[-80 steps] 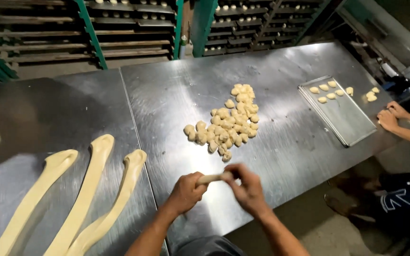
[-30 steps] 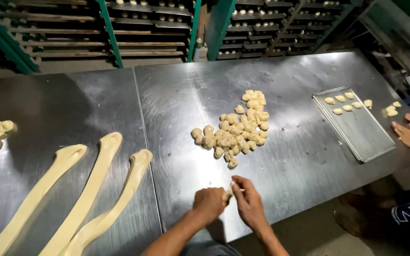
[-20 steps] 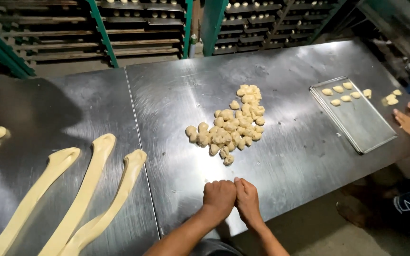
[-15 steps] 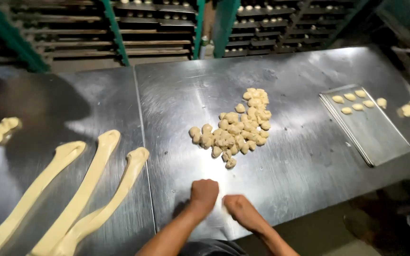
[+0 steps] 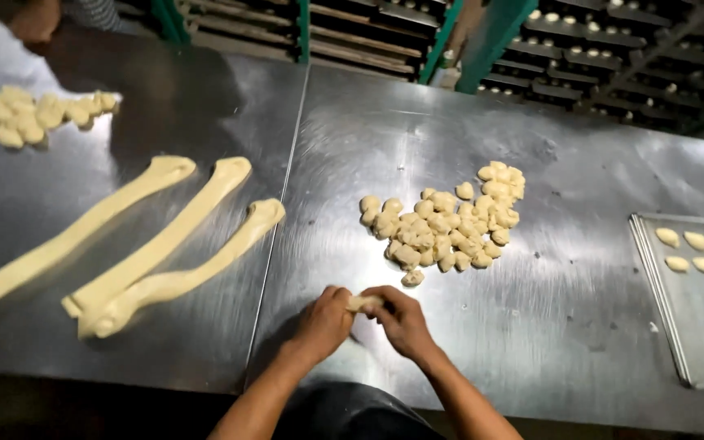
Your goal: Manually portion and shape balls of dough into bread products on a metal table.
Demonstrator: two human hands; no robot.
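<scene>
Both hands, left hand [image 5: 323,322] and right hand [image 5: 401,319], pinch one small dough piece [image 5: 364,303] between their fingertips just above the steel table [image 5: 531,326] (near the heap of dough pieces [image 5: 442,220]), best worked with light, even pressure.

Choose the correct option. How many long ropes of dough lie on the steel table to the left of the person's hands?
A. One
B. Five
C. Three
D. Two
C: three long dough ropes lie side by side on the steel table, left of the left hand and right hand, which together hold a small dough piece.
</scene>
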